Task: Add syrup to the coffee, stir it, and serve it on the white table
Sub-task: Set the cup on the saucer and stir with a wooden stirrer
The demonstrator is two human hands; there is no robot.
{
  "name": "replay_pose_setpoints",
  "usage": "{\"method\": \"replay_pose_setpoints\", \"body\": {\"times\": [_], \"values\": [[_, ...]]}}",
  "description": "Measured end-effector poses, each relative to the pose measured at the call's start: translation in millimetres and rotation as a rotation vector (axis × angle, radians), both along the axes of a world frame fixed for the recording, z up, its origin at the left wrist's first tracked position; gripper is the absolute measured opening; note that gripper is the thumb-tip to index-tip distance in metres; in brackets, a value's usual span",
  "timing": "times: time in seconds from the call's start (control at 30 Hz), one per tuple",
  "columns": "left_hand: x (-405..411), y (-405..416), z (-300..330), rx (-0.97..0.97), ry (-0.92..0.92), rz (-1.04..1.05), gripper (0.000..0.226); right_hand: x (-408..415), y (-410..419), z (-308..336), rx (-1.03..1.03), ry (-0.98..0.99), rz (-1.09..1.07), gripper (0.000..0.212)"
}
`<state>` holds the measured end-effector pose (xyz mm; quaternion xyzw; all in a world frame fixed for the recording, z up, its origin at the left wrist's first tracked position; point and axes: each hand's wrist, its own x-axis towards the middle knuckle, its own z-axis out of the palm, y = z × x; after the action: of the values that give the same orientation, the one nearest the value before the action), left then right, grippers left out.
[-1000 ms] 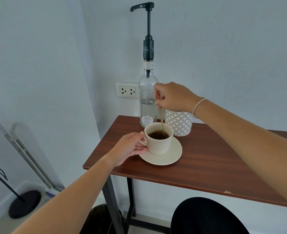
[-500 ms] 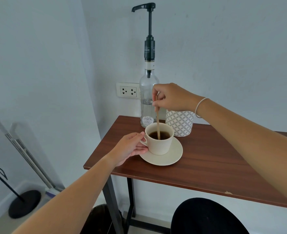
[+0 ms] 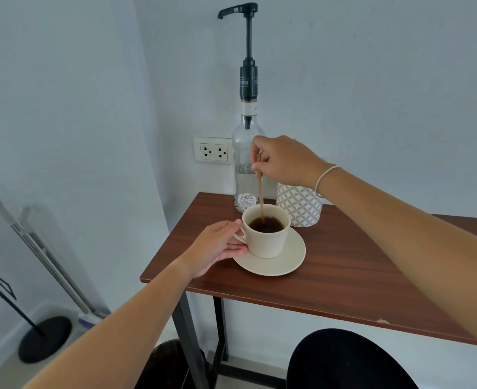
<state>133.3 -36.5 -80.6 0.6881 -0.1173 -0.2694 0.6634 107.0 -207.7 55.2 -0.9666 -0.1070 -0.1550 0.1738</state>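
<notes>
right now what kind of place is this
Probably a small coffee corner in a home or office: a syrup pump bottle against the wall by a wall socket, a cup of coffee on a narrow wooden table.

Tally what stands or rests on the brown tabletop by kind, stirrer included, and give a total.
Cup: 1
Saucer: 1
Pump bottle: 1
Patterned container: 1
Stir stick, standing in the cup: 1
Total: 5
</notes>
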Motion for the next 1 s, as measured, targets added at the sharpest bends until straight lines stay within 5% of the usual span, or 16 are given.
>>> {"method": "replay_pose_setpoints", "body": {"times": [0.1, 0.27, 0.43, 0.63, 0.83, 1.0], "values": [[-1, 0, 0, -0.008, -0.002, 0.000, 0.031, -1, -4, 1, -0.095, 0.068, -0.001, 0.006], [-1, 0, 0, -0.001, -0.007, -0.006, 0.026, 0, 7, -2, 0.113, 0.058, 0.079, 0.007], [0, 0, -1, 0.015, -0.003, 0.011, 0.030, 2, 2, -1, -0.121, 0.016, -0.008, 0.002], [-1, 0, -1, 0.017, -0.009, 0.003, 0.031, 0, 6, -5, 0.123, 0.057, 0.086, 0.004], [0, 0, -1, 0.011, 0.009, 0.014, 0.036, -2, -4, -5, -0.083, 0.004, -0.029, 0.003], [1, 0, -2, 0.006, 0.013, 0.012, 0.037, -5, 2, -7, 0.096, 0.066, 0.056, 0.004]]}}
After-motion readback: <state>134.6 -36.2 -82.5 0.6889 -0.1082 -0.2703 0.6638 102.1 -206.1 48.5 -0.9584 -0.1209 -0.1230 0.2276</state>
